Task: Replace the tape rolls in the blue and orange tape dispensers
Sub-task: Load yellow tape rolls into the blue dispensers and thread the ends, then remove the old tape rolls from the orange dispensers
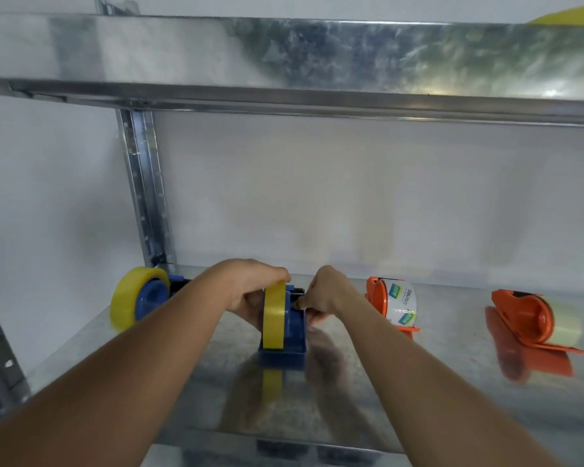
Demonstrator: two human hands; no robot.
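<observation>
Looking down from the head camera, we see both our arms reaching onto a shiny metal shelf (435, 382). Our left hand (250, 291) curls around the yellow tape roll (273, 318) seated upright in the blue dispenser (294, 335) at the middle of the shelf, thumb side over the roll's top. Our right hand (324, 294) is curled at the dispenser's far end, fingers pinching near its black cutter part; what exactly they pinch we cannot tell. To the left, near the shelf post (145, 187), stands a second blue dispenser (155, 294) with a yellow roll (132, 298) on it. To the right stands an orange dispenser (378, 298) carrying a clear labelled roll (402, 305), and farther right another orange dispenser (526, 315) with a pale roll (565, 325).
</observation>
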